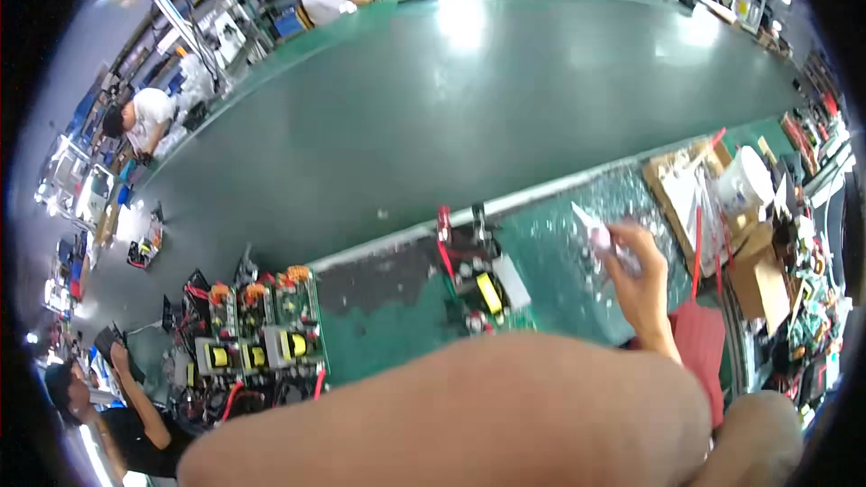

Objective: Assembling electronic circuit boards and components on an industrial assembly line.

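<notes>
Right hand (644, 278) grips nozzled bottle (599, 235), tip (581, 212) beyond fingers (631, 235); likely light, squeezable, best held mid-body; left hand unseen

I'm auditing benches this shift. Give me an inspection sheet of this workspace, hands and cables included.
Surface: green bench top, darkened left of centre, glinting at right.
Job's things: circuit board with a yellow component near the middle; similar boards grouped at left.
Clutter: cardboard box, white tub and loose parts at right.
Hands: right hand holds a white-tipped bottle; left hand not in view.
Cables: red wire on the middle board; others among the left boards.
Surroundings: people at work around a wide green surface.
</notes>
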Available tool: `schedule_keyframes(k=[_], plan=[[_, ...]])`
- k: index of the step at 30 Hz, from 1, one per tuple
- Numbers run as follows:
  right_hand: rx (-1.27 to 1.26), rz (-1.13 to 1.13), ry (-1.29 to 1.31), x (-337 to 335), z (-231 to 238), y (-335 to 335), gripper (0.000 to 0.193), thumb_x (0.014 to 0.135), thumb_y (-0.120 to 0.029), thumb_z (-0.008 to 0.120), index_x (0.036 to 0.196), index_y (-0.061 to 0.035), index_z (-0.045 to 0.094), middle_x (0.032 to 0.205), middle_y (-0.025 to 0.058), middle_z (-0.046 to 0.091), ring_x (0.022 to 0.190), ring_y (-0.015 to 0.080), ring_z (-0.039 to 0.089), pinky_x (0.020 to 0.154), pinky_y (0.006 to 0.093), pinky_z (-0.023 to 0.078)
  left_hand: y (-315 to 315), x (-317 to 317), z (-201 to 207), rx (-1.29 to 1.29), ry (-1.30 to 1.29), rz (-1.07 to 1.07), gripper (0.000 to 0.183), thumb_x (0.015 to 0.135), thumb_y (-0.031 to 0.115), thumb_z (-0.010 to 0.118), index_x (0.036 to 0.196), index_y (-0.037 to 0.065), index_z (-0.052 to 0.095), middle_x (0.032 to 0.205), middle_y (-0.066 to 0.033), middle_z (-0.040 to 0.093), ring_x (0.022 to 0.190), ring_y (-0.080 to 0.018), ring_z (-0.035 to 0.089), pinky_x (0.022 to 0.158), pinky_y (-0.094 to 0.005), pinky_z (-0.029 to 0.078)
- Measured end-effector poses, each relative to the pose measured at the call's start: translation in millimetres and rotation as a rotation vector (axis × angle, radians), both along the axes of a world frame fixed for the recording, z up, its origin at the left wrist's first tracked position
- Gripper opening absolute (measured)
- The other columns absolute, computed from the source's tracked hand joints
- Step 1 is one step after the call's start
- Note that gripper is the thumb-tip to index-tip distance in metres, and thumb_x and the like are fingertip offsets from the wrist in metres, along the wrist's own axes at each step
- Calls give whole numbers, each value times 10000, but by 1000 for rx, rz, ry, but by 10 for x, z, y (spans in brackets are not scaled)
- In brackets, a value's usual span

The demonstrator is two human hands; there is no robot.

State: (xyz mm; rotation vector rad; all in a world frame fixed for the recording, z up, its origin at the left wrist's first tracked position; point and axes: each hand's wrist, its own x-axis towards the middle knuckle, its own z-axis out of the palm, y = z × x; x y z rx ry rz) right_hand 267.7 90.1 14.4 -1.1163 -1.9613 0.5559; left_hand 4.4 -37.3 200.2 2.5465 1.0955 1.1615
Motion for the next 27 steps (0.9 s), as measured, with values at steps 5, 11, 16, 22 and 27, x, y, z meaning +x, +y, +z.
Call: schedule_keyframes(k=[5,11,16,22,27], plan=[[77,-29,29,132,-60,38,334,757,45,719,1083,-21,684,1013,144,675,984,327,633,914,394,482,68,346,-121,-124,-59,6,173,674,116,807,840,123,757,997,-6,722,837,-206,679,648,-321,484],[67,-38,87,-118,-39,15,495,769,51,729,1245,-20,611,1119,133,670,1062,240,646,931,348,487,469,400,-1308,-555,-664,213,653,764,45,826,1343,59,525,1203,-112,650,1048,-207,652,835,-324,534],[364,203,-55,-436,144,-36,763,720,7,810,1405,-61,479,1340,139,586,1280,341,504,1056,466,398,744,631,-1756,-788,-1350,157,908,813,-12,783,1524,20,219,1241,-193,623,1087,-210,633,938,-325,522],[-737,309,1020,-605,-91,-28,716,879,-108,750,1470,5,363,1281,129,573,1114,207,607,925,345,508,775,488,-1738,-661,-1475,278,847,833,-79,715,1522,28,234,1157,-205,657,1040,-212,646,941,-338,524],[-788,175,957,-755,-186,-26,359,1049,-290,525,1029,36,674,805,44,657,698,91,594,646,248,478,743,493,-1795,-612,-1398,304,857,822,-101,713,1524,33,240,1164,-223,654,1018,-196,647,923,-320,526]])
